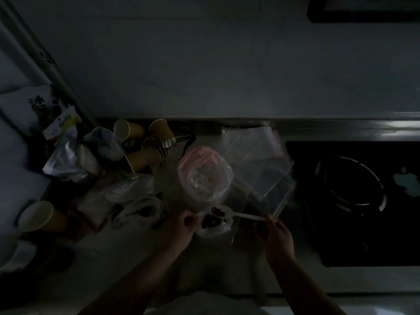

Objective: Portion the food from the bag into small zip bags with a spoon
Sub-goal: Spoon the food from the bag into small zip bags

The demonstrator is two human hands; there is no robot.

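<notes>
Hands: my left hand (181,226) pinched the small bag (212,226) open; my right hand (276,233) gripped the spoon (241,215).
Food: dark pieces (214,217) sat at the bag's mouth, on the tabletop (227,264).
Technique: I judged tipping low, mouth wide, best.
Unclear: dim light hid the finger detail.

You've only got the one view here, head cam, wide-angle, looking pretty much straight down at the counter (227,264) from above its near edge, close enough that your forearms fill the bottom; the back wall (204,64) takes the top half
</notes>
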